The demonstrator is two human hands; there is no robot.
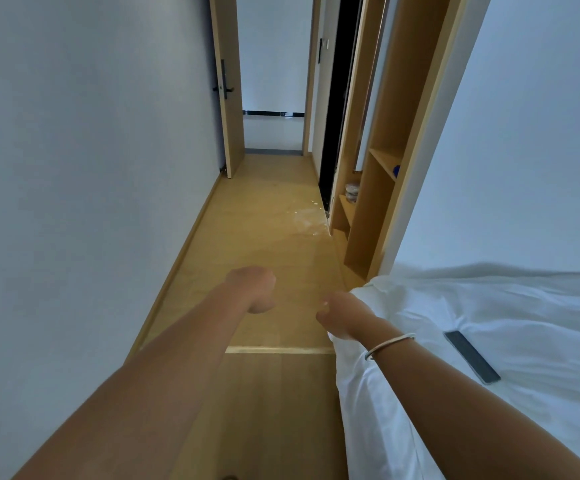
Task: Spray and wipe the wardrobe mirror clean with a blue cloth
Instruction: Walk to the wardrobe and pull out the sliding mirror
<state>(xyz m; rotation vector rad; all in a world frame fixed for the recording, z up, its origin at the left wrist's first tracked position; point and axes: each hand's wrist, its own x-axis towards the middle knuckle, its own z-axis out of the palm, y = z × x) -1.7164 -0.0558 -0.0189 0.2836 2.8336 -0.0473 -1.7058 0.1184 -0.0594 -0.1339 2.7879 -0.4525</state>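
Observation:
My left hand (253, 289) is stretched out over the wooden floor, fingers curled into a loose fist with nothing in it. My right hand (342, 317), a silver bangle on its wrist, hovers beside the corner of the bed with its fingers curled and holds nothing. A wooden wardrobe (378, 188) with open shelves stands ahead on the right. A small blue thing (396, 170) lies on one shelf; I cannot tell if it is the cloth. No mirror and no spray bottle show.
A bed with white sheets (489, 323) fills the right side, a dark phone (472, 356) lying on it. A narrow passage of wooden floor (264, 220) runs between the white wall on the left and the wardrobe. A wooden door (227, 84) stands open at the far end.

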